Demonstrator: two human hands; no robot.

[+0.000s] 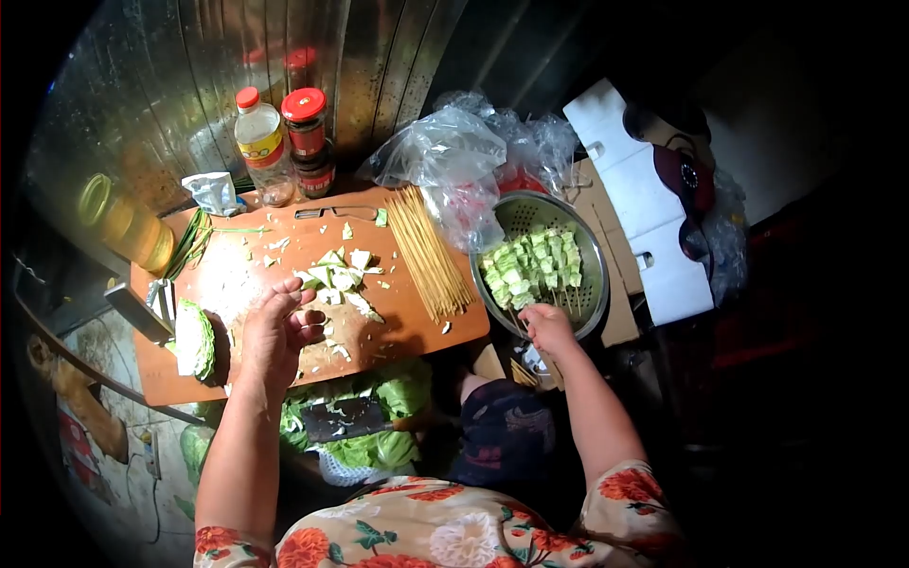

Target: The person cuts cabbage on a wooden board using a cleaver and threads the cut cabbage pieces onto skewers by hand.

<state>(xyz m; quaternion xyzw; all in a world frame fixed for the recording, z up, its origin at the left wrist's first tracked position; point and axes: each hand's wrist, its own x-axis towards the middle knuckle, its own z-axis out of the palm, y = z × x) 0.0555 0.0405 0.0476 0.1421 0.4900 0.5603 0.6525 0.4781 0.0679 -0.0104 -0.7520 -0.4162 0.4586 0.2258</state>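
Observation:
My right hand (549,329) is closed at the near edge of a metal colander (595,241), gripping a skewer of cabbage (517,295); the fingers hide part of the stick. Several other cabbage skewers (554,254) lie side by side in the colander. Over the orange cutting board (417,343), my left hand (277,327) is raised with its fingers loosely curled and apart, nothing visible in them. Just beyond it sits a small pile of cut cabbage pieces (333,275). A bundle of bare bamboo skewers (426,254) lies on the board's right side.
A cut cabbage half (195,341) rests at the board's left. Behind stand a plastic bottle (260,151), red-lidded jars (306,133) and an oil container (133,232). Clear plastic bags (445,156) crowd the colander. Below, a cleaver (343,419) lies on cabbage leaves (402,388).

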